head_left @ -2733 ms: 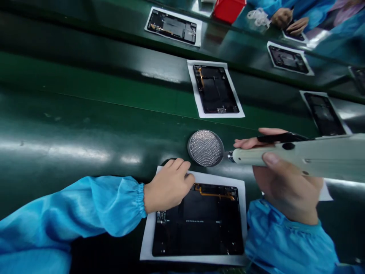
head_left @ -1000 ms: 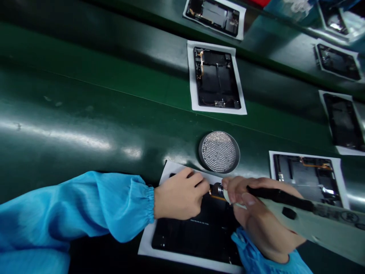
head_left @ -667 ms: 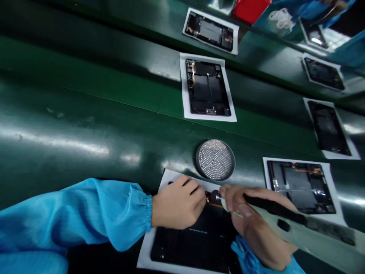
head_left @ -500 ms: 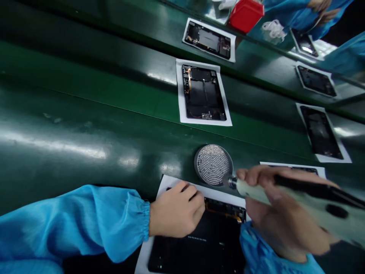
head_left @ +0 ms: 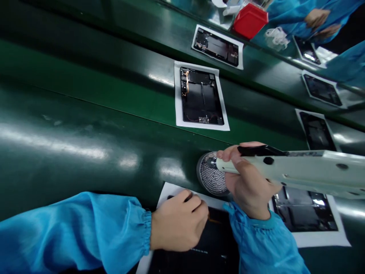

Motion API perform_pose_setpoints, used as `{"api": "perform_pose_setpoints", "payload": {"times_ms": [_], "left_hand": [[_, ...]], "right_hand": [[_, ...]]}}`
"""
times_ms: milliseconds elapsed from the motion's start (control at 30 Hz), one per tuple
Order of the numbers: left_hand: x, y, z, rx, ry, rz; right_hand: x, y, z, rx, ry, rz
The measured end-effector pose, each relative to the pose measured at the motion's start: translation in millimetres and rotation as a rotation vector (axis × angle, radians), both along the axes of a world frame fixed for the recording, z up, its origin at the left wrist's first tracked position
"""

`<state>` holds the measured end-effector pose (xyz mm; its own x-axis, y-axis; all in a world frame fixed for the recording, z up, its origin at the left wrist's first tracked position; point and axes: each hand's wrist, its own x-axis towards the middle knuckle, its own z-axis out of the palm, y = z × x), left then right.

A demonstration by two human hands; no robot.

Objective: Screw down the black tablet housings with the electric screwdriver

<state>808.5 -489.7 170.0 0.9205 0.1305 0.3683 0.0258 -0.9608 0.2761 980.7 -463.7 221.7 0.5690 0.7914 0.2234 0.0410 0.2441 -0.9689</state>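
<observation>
My right hand (head_left: pixel 248 182) is wrapped round a pale electric screwdriver (head_left: pixel 308 171) with a black lever on top. Its metal nose is over a round dish (head_left: pixel 199 176), which has a silvery, dotted surface like a screw holder plate; whether the bit touches it I cannot tell. My left hand (head_left: pixel 181 220) rests, fingers curled, on the upper left of an opened black tablet (head_left: pixel 199 255) lying on a white sheet (head_left: pixel 168 189). What its fingertips hold, if anything, is hidden. My right sleeve covers the tablet's right side.
Another opened tablet (head_left: pixel 308 213) on a white sheet lies to the right. More stand along the green bench (head_left: pixel 85 152): one tablet (head_left: pixel 202 97) ahead, another tablet (head_left: pixel 218 47) farther back, several at right. Behind are a red bin (head_left: pixel 251 21) and a co-worker's hands (head_left: pixel 318 19).
My right hand has moved left and up with the screwdriver, bringing its nose over the round dish. The tablet at right is now more exposed. My left hand stays on the tablet.
</observation>
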Motion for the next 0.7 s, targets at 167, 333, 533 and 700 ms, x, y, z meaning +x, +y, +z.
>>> {"api": "perform_pose_setpoints", "payload": {"times_ms": [167, 333, 533, 700], "left_hand": [[0.0, -1.0, -0.8, -0.015, 0.0, 0.002], [0.8, -1.3, -1.2, -0.016, -0.014, 0.009], [-0.7, 0.7, -2.1, -0.03, -0.064, 0.019], [0.3, 1.4, -0.2, -0.063, -0.047, 0.02]], "right_hand": [[0.7, -0.1, -2.8, -0.011, 0.009, 0.012], [0.5, 3.6, -5.1, -0.032, 0.001, 0.003], [3.8, -18.6, 12.9, 0.02, 0.037, -0.004], [-2.1, -78.7, 27.6, -0.042, 0.027, 0.088]]}}
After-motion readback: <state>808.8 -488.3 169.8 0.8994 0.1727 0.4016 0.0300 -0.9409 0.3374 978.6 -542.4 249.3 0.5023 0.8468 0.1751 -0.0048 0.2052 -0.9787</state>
